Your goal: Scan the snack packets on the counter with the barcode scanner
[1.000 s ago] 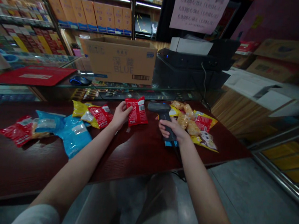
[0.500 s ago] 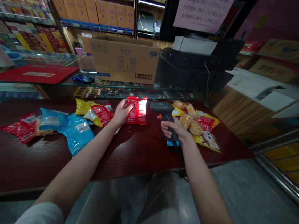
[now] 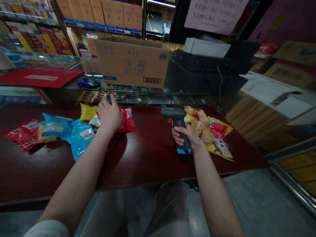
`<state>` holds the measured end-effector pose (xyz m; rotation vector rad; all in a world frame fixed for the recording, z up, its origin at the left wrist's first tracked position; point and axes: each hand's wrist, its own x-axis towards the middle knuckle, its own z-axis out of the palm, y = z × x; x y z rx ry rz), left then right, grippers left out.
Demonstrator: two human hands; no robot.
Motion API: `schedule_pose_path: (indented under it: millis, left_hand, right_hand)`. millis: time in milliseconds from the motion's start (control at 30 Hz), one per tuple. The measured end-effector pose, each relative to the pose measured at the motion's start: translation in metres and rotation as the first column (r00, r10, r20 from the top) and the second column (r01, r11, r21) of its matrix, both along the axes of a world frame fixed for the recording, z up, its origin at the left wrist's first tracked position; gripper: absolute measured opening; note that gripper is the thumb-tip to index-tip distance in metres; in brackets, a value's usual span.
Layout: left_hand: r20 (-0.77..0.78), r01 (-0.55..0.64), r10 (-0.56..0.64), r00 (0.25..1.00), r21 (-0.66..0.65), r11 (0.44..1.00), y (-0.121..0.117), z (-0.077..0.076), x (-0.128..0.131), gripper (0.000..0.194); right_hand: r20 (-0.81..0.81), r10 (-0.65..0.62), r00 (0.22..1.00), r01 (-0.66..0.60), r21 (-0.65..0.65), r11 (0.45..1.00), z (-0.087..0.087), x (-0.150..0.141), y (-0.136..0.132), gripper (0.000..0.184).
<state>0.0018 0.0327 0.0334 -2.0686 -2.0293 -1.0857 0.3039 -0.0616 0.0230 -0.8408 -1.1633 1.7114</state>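
Note:
My left hand [image 3: 110, 115] is over the pile of snack bags left of centre, back of the hand up, fingers parted, gripping nothing I can see. Partly behind it lies a red snack bag [image 3: 128, 120]. A yellow snack bag [image 3: 88, 112] and a blue snack bag [image 3: 80, 137] lie to its left, with another blue bag [image 3: 57, 125] and a red bag [image 3: 25, 136] farther out. My right hand [image 3: 185, 135] is closed round the handle of a black barcode scanner [image 3: 177, 122], whose head points left. Its cable hangs below the hand.
Behind the right hand lie clear-wrapped snacks [image 3: 201, 128] and a yellow bag [image 3: 221, 150]. A cardboard box [image 3: 132, 62], a mouse [image 3: 88, 83] and a red mat [image 3: 40, 75] rest on the glass counter. The brown table [image 3: 132, 164] ends close to my legs.
My left hand has let go of the red bag it held upright and moved left over the pile. A red bag now lies beside it. The scanner has shifted slightly right.

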Motion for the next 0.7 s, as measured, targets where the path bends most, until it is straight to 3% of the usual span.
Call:
schedule_pose_path:
  millis: [67,133,200,267,433,533,633,700]
  left_hand:
    - [-0.144,-0.018,0.024,0.989,0.040,0.999,-0.012,0.009,-0.002,0.068]
    - [-0.283,0.162,-0.177,0.943,-0.077,0.984,-0.020,0.011,0.005,0.057]
    - [-0.379,0.319,-0.417,0.826,-0.295,0.901,-0.022,0.005,0.013,0.045]
    - [-0.444,0.312,-0.485,0.754,-0.408,0.858,-0.019,-0.004,0.015,0.039]
    - [-0.504,0.077,-0.209,0.838,-0.269,0.960,0.002,-0.027,-0.017,0.027]
    - [-0.419,0.104,-0.159,0.894,-0.150,0.983,0.010,-0.037,-0.025,0.015]
    - [-0.259,0.270,-0.268,0.928,-0.026,0.962,0.010,-0.039,0.009,0.018]
    - [-0.135,0.399,-0.406,0.904,-0.078,0.914,0.010,-0.037,0.052,0.024]
  right_hand:
    - [0.006,-0.001,1.000,0.001,-0.003,1.000,-0.001,-0.001,0.000,0.040]
    - [0.008,0.000,1.000,0.000,-0.008,1.000,-0.002,-0.001,0.001,0.038]
    - [-0.005,-0.007,1.000,0.007,-0.005,1.000,-0.002,0.001,0.002,0.035]
    - [-0.036,-0.031,0.999,0.032,0.006,0.999,-0.002,0.006,0.002,0.032]
    - [-0.129,-0.207,0.970,0.211,0.018,0.977,0.002,0.024,0.004,0.038]
    - [-0.147,-0.328,0.933,0.339,0.057,0.939,0.004,0.033,0.005,0.040]
    - [-0.168,-0.371,0.913,0.390,0.101,0.915,0.005,0.037,0.006,0.040]
    - [-0.185,-0.372,0.910,0.395,0.105,0.913,0.005,0.038,0.006,0.040]
